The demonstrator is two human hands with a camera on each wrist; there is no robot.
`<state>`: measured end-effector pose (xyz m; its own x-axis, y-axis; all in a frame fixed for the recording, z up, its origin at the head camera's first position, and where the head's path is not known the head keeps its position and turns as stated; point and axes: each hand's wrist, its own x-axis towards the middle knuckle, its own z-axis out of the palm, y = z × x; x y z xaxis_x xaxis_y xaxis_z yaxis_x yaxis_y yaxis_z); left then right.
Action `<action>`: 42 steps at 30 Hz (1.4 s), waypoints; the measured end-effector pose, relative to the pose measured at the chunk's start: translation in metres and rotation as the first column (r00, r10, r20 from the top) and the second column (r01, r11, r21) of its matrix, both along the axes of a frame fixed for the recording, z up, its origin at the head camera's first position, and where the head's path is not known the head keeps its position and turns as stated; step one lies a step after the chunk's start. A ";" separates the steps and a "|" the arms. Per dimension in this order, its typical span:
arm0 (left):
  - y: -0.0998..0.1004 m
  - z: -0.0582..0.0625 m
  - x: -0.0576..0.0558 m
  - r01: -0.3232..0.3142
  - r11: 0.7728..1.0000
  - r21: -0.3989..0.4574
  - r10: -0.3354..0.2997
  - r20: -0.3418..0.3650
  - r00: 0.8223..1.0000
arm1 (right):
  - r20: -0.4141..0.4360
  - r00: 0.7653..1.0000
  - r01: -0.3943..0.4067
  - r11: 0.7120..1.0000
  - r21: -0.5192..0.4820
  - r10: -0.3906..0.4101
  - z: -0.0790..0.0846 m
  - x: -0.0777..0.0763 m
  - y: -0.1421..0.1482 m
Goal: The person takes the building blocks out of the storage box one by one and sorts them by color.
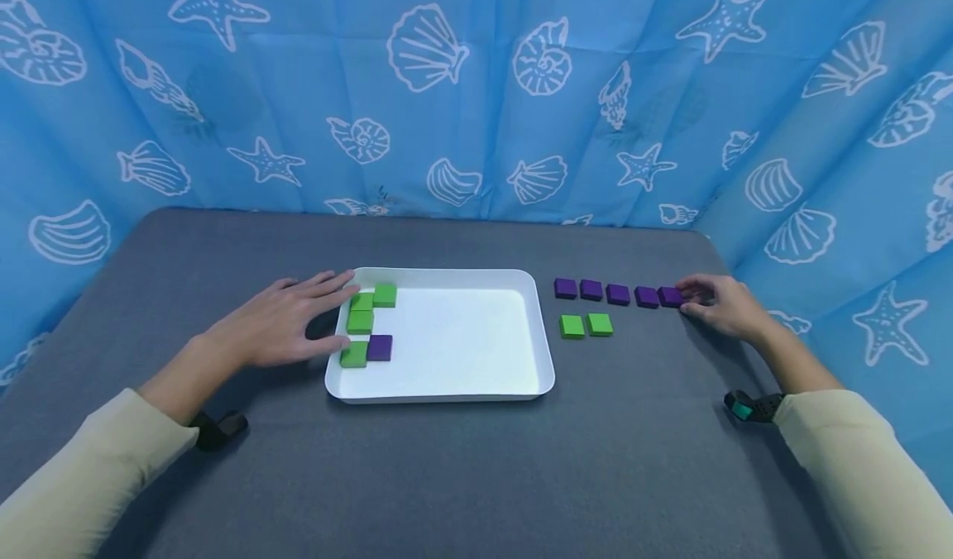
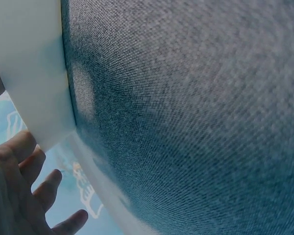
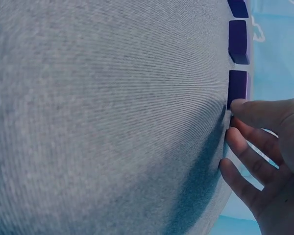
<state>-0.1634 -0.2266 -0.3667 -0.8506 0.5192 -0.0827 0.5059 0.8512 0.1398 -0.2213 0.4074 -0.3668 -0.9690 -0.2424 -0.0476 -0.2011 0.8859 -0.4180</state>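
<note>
My left hand (image 1: 294,319) spans the left rim of a white tray (image 1: 462,336), fingers straight and spread. Its thumb tip lies by the lower green block (image 1: 353,355), and its fingers reach towards the upper green blocks (image 1: 385,295); whether they touch is hard to tell. Beside that lower green block sits a purple block (image 1: 380,348). Far to the right, my right hand (image 1: 722,307) pinches the end of the rightmost purple block (image 1: 670,297) with thumb and forefinger. In the right wrist view the thumb overlaps this block (image 3: 237,87), which rests on the cloth.
Several purple blocks (image 1: 591,290) continue leftward in a row from the right hand. Two green blocks (image 1: 572,327) lie in front of that row, right of the tray. Grey cloth (image 1: 462,476) covers the table, and a blue shell-patterned curtain (image 1: 476,129) hangs behind and along the right.
</note>
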 end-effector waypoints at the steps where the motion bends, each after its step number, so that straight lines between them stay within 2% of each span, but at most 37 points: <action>1: 0.000 0.000 -0.001 0.002 1.000 0.005 -0.002 -0.002 1.000 | -0.006 1.000 -0.001 1.000 -0.005 0.001 0.000 0.001 0.000; 4: 0.001 0.000 -0.001 0.007 1.000 0.007 -0.007 -0.007 1.000 | -0.001 1.000 -0.001 1.000 -0.017 0.001 0.001 0.002 0.001; 11: -0.001 0.001 0.000 0.009 1.000 0.002 -0.009 -0.008 1.000 | 0.088 0.996 0.018 1.000 -0.016 -0.016 0.014 -0.003 -0.008; 14: -0.001 0.001 0.000 0.012 1.000 -0.002 -0.012 -0.006 1.000 | 0.061 0.998 0.027 0.999 -0.019 -0.026 0.022 -0.006 -0.018; 18: -0.001 0.002 0.001 0.015 1.000 -0.002 -0.015 -0.007 1.000 | -0.016 1.000 0.023 0.996 -0.090 -0.024 0.032 -0.008 -0.041; 21: 0.000 0.002 0.002 0.016 1.000 0.001 -0.016 -0.009 1.000 | -0.064 0.998 -0.026 0.987 -0.157 0.016 0.040 -0.008 -0.065; 24: 0.000 0.002 0.002 0.015 1.000 0.002 -0.015 -0.009 1.000 | -0.078 0.994 -0.087 0.978 -0.192 0.073 0.047 -0.011 -0.090; 33: 0.000 0.001 0.001 0.009 1.000 -0.001 -0.009 -0.012 1.000 | -0.059 0.967 -0.256 0.927 -0.275 0.250 0.059 -0.024 -0.162; 38: -0.001 -0.001 0.000 0.009 1.000 0.017 -0.008 -0.013 1.000 | -0.038 0.934 -0.355 0.903 -0.241 0.356 0.059 -0.028 -0.202; 42: -0.001 -0.001 0.000 0.012 0.999 0.031 -0.012 -0.009 1.000 | 0.018 0.905 -0.413 0.890 -0.193 0.424 0.056 -0.029 -0.231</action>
